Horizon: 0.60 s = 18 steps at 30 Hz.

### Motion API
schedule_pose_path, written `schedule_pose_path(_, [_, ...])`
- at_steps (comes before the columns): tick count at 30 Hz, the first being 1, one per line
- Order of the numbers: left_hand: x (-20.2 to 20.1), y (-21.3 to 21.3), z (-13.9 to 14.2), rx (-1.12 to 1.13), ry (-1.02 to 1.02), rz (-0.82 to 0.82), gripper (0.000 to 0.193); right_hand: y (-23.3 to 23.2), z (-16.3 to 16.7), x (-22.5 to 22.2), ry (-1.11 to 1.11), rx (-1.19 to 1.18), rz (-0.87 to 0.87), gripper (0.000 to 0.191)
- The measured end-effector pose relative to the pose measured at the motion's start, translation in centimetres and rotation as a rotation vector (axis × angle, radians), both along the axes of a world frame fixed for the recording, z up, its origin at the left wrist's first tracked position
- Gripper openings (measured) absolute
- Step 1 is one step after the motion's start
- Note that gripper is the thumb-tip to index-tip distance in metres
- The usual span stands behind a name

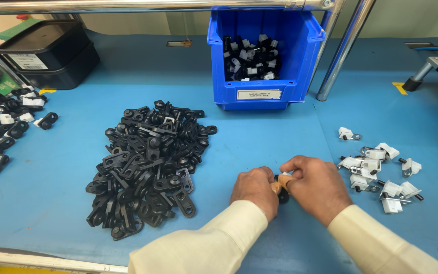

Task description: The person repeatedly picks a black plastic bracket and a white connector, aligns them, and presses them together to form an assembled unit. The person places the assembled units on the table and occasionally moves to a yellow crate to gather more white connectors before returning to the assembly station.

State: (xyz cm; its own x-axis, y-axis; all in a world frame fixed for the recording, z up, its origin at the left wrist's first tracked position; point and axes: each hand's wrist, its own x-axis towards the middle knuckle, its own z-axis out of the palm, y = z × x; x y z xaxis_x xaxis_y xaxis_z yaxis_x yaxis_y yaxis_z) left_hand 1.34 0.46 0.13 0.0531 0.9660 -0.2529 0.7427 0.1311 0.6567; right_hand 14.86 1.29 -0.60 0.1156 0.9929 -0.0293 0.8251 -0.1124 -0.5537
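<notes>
Both of my hands meet low in the middle of the blue bench. My left hand (254, 189) and my right hand (314, 185) pinch one small black plastic bracket (281, 194) between them, with a bit of white showing at its top. Most of the piece is hidden by my fingers. A big heap of loose black brackets (148, 162) lies just left of my left hand. Small white clips with metal pins (378, 172) are scattered just right of my right hand.
A blue bin (264, 86) holding black-and-white parts stands at the back centre. Assembled black-and-white pieces (6, 124) lie at the left edge. Stacked black tubs (46, 53) sit back left. Metal frame posts (343, 50) rise beside the bin.
</notes>
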Motion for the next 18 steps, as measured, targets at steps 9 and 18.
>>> schedule_pose_path(9, [0.0,0.2,0.8,-0.234,-0.113,-0.041,0.028,0.4,0.4,1.1,0.392,-0.220,-0.084,0.028])
schedule_pose_path(18, [1.2,0.0,0.8,-0.277,-0.222,0.146,0.049,0.7,-0.8,1.2,0.545,-0.191,-0.167,0.021])
